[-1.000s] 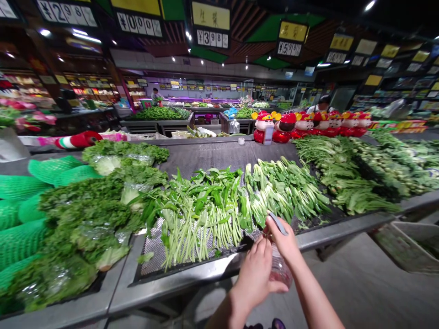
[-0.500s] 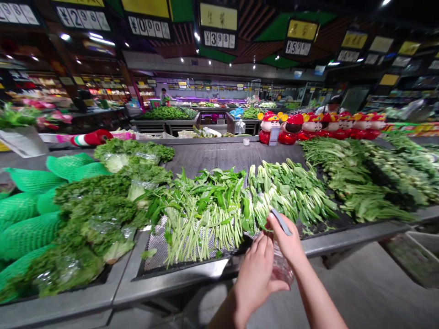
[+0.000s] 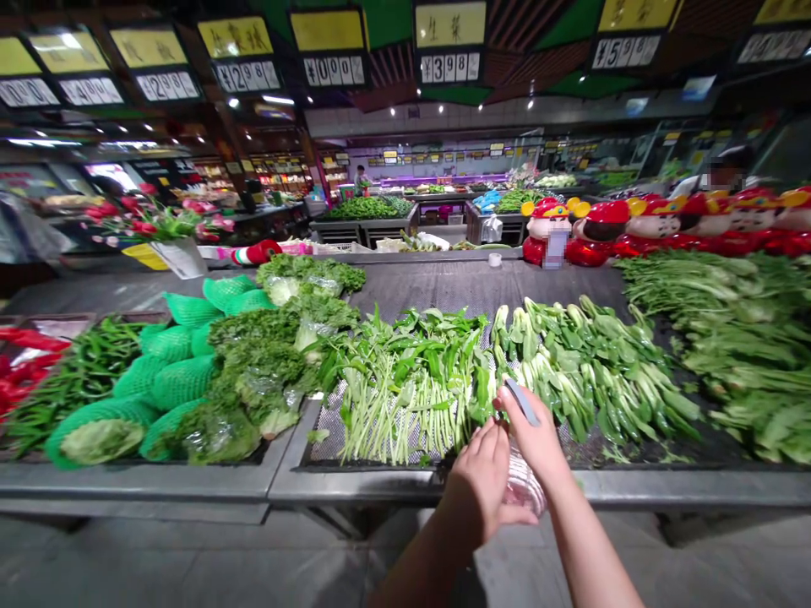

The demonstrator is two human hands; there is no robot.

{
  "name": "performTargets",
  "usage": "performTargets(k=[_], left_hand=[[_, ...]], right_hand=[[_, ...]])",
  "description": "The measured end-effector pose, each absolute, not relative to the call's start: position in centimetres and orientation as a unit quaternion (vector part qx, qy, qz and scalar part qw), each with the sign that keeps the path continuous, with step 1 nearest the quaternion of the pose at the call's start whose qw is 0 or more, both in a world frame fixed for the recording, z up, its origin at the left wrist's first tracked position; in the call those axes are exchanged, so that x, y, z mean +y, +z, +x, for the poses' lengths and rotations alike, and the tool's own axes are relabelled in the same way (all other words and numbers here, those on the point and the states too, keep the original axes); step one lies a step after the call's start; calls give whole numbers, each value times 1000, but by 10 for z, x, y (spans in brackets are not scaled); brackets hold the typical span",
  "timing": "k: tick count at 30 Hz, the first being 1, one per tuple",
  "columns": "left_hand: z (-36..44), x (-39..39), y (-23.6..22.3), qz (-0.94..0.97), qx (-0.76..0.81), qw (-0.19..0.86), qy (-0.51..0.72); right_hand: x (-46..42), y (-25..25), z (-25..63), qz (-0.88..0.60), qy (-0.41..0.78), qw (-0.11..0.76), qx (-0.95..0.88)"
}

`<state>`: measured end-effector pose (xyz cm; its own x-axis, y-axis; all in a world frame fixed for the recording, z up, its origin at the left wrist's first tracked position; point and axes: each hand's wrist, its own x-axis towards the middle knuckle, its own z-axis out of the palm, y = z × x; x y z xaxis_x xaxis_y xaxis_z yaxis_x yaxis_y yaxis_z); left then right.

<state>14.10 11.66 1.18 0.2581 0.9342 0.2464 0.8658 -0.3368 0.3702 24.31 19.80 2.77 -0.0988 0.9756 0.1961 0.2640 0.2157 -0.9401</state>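
Note:
Both my hands are together around a clear, ribbed bottle (image 3: 525, 485) with a pinkish tint, in front of the vegetable stand's edge. My left hand (image 3: 487, 473) wraps its near left side, thumb below. My right hand (image 3: 532, 435) grips its upper part, and a grey strap (image 3: 523, 403) loops beside the thumb. My fingers hide most of the bottle's top. Just beyond my hands lie the water spinach (image 3: 418, 405) with long pale stems and the leafy bok choy (image 3: 583, 371), both on the stand.
Curly lettuce (image 3: 253, 355), green-netted vegetables (image 3: 183, 380) and green peppers (image 3: 95, 371) lie to the left. More leafy greens (image 3: 748, 338) fill the right. Red figurines (image 3: 608, 232) line the back ledge. The metal front rail (image 3: 380, 488) runs across; price signs (image 3: 449, 42) hang overhead.
The view has swung left, bringing the peppers and flowers on the left into sight. Both hands keep their hold on the bottle, almost unchanged.

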Motion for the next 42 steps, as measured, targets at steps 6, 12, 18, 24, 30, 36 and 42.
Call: performTargets(k=[6, 12, 18, 24, 30, 36, 42], left_hand=[[151, 116, -2, 779, 579, 115, 209], [162, 118, -7, 784, 578, 92, 206], [163, 124, 1, 793, 572, 63, 199], [141, 120, 9, 800, 560, 96, 193], [102, 113, 15, 807, 550, 111, 184], [72, 107, 17, 812, 536, 119, 199], [46, 94, 15, 811, 531, 133, 208]], right_hand=[[196, 9, 253, -486, 378, 456, -643], [199, 12, 265, -458, 424, 460, -631], [206, 26, 267, -448, 437, 490, -607], [201, 29, 247, -491, 393, 471, -619], [194, 24, 210, -486, 399, 494, -600], [183, 30, 182, -487, 393, 496, -602], [172, 20, 156, -503, 367, 484, -615]])
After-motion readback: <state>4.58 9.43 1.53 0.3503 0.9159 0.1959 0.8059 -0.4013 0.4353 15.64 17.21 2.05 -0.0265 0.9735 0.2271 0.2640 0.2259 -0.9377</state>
